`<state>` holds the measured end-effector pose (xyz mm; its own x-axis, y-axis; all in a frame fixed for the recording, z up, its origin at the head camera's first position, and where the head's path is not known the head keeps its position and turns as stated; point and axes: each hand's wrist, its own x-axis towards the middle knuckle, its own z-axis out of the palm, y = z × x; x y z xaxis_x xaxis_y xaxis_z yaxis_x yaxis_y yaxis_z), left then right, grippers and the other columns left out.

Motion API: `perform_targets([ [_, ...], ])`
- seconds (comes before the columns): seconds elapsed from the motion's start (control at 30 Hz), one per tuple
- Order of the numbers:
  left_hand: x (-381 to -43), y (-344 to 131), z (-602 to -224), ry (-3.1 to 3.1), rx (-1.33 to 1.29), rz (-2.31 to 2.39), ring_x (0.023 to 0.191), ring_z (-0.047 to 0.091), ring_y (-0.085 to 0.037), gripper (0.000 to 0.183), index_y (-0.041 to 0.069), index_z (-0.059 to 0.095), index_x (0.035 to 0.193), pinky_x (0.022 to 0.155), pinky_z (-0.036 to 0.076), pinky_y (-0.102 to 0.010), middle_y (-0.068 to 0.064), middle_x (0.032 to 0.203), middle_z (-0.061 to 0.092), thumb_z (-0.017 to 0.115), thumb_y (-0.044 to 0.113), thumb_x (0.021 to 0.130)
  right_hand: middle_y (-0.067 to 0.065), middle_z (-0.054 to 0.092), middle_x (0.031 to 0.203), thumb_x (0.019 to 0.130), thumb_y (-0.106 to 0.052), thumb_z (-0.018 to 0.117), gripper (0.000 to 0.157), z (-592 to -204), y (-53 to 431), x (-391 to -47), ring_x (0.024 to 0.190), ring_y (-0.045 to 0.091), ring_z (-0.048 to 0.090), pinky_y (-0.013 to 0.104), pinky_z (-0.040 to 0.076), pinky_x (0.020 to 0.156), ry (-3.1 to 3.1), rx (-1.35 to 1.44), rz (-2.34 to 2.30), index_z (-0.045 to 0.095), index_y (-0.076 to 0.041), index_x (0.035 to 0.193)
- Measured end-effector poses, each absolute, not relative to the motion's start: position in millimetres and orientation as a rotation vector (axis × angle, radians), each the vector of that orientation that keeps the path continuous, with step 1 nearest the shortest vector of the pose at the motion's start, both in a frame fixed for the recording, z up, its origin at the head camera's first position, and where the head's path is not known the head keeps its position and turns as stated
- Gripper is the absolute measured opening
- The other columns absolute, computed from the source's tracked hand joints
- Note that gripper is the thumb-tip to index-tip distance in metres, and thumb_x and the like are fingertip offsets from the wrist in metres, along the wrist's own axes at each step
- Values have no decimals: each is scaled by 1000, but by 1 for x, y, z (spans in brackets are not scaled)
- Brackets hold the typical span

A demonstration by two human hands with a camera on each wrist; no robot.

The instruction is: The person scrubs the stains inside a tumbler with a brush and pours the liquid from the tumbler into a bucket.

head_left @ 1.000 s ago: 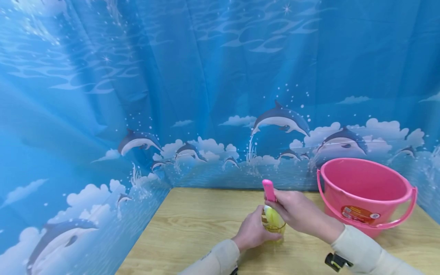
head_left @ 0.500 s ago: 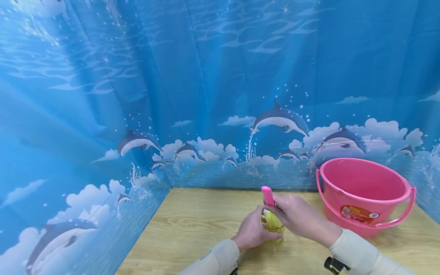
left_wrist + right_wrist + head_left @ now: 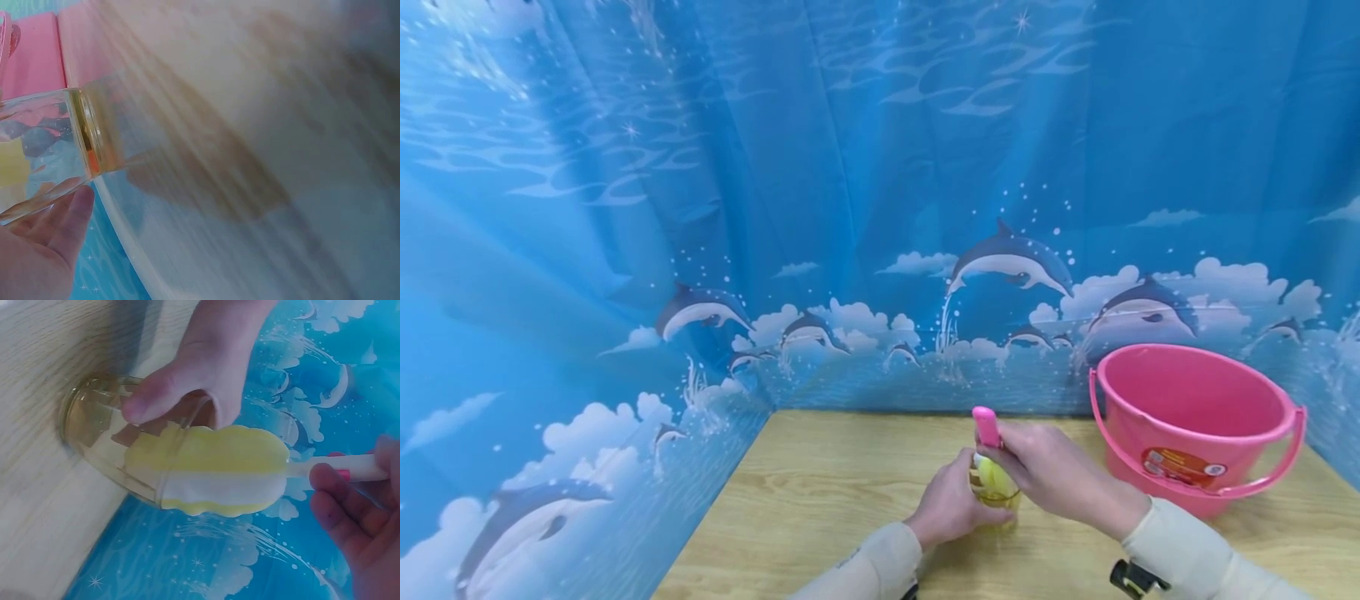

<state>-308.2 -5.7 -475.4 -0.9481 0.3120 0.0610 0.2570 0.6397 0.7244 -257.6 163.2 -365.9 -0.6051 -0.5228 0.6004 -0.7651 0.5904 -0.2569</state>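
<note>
**Sponge brush (image 3: 231, 470) goes deeper into the glass cup (image 3: 103, 434)**

On the left hangs a blue sheet (image 3: 625, 350) with dolphins (image 3: 703, 310) on it. It goes along behind the wooden desk (image 3: 820, 467) too.

Next comes the left hand (image 3: 951, 504), poking out of a pale sleeve (image 3: 876, 562). Its fingers and thumb are bent round the cup and hold it.

The cup is see-through and a bit yellow. Its bottom faces the desk, but I can't tell if it touches the wood. The yellow and white sponge of the brush is only partly inside; a big piece sticks out of the top. I can't tell if there is any water in there.

The brush's pink handle (image 3: 986, 425) points up above the cup. It is a little lower than one second ago, and has hardly moved in the last half second. So the sponge seems to have been pushed further down, and it can likely reach more of the inside glass.

Right beside that, the right hand (image 3: 1052, 471) has its fingers closed on the handle.

On the far right, a big pink bucket (image 3: 1243, 454) stands on the desk, mouth up, with a red sticker (image 3: 1183, 468). Its bottom is hidden, so I can't tell what is in it.
</note>
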Motion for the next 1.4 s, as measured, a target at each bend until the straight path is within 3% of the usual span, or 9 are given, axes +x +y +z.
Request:
perform_targets([
  [0.33,-311,-6,-479,2813,559,1192,106,60,-2,91,40,43,140,95,53,-31,18,120,63,93,49,64,-4,70,78,90,-6,73,18,-376,161,-260,63,-5,49,15,47,57,-2290,1078,651,69,-14,106],
  [0.6,-311,-7,-480,2825,612,1191,109,61,-5,95,40,41,144,97,52,-31,18,124,62,92,50,64,-3,73,83,91,-9,73,20,-381,162,-260,69,-4,58,14,53,63,-2239,1093,625,70,-14,111],
  [0.83,-310,-7,-480,2816,609,1202,105,60,-2,92,42,42,140,95,52,-31,21,119,62,93,48,64,-4,72,81,89,-8,74,24,-383,162,-260,67,-6,56,14,51,61,-2245,1076,617,70,-13,112],
  [1.07,-311,-7,-479,2839,602,1186,109,61,-7,95,43,41,143,95,52,-31,16,128,62,92,52,64,-2,76,90,86,-5,76,31,-384,163,-260,77,3,69,20,58,71,-2248,1082,602,70,-9,116],
  [1.4,-310,-5,-480,2818,556,1193,105,61,-7,97,43,41,145,90,54,-31,15,130,62,93,50,63,1,77,99,86,-5,76,33,-387,162,-260,86,10,73,23,59,76,-2254,1091,580,71,-9,118],
])
